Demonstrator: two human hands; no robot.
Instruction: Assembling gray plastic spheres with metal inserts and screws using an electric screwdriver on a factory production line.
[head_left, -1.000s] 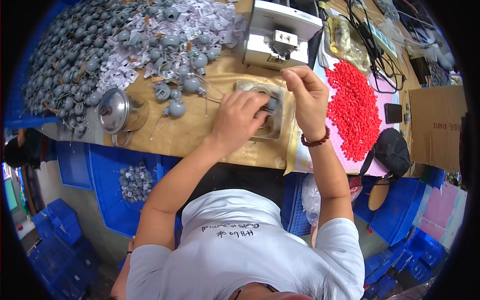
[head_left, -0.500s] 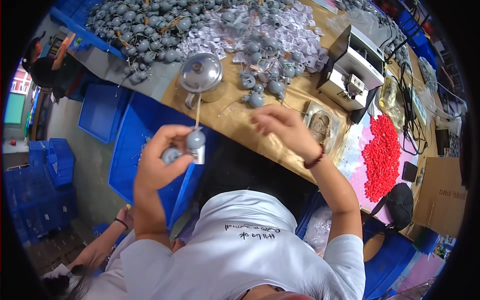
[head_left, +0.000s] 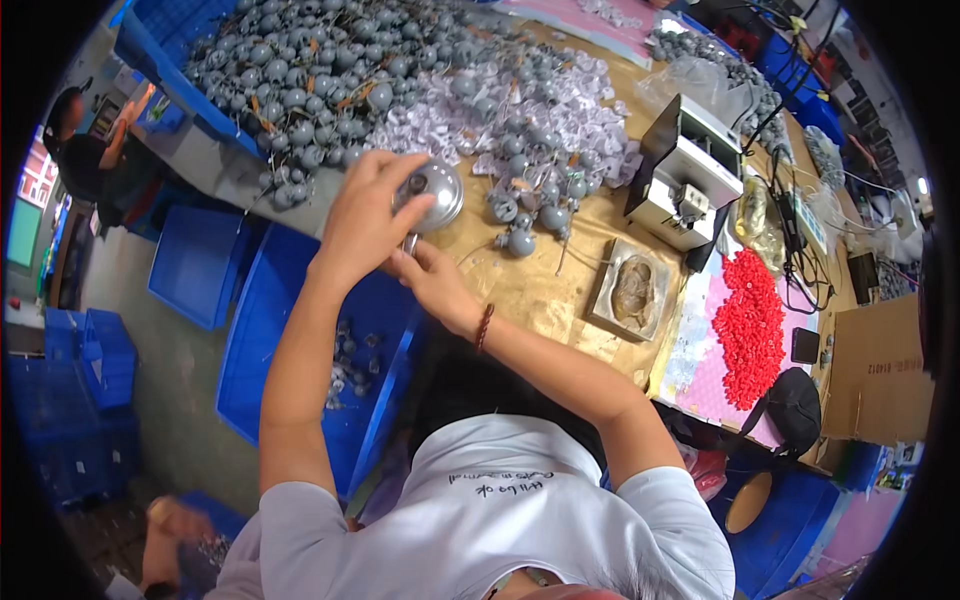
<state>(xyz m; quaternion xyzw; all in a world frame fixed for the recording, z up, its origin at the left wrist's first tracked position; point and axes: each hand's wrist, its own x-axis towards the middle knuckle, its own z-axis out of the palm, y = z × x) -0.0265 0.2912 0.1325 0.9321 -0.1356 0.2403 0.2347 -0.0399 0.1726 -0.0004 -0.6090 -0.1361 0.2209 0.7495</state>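
Observation:
A shiny metal mug with a round lid (head_left: 445, 200) stands at the left part of the table edge. My left hand (head_left: 365, 220) reaches over its left side, fingers and thumb curled around the lid's knob area. The thumb and forefinger of my right hand (head_left: 437, 285) are closed at the mug's small handle (head_left: 410, 243), just below the lid. A big heap of grey ball-shaped parts with thin wires (head_left: 300, 85) lies beyond, beside a pile of whitish translucent plastic pieces (head_left: 430, 110). Inside the mug is hidden.
A blue bin (head_left: 270, 370) with some grey parts stands below the table's left edge. To the right are a square metal block with a hollow (head_left: 630, 290), a white-and-black machine (head_left: 685, 175) and red small pieces (head_left: 750, 330). Another person's blurred hand (head_left: 180, 520) shows lower left.
My left hand has moved forward from above the bin to the mug; the grey ball parts it held no longer show. My right hand has moved left to the mug's handle. The view has shifted.

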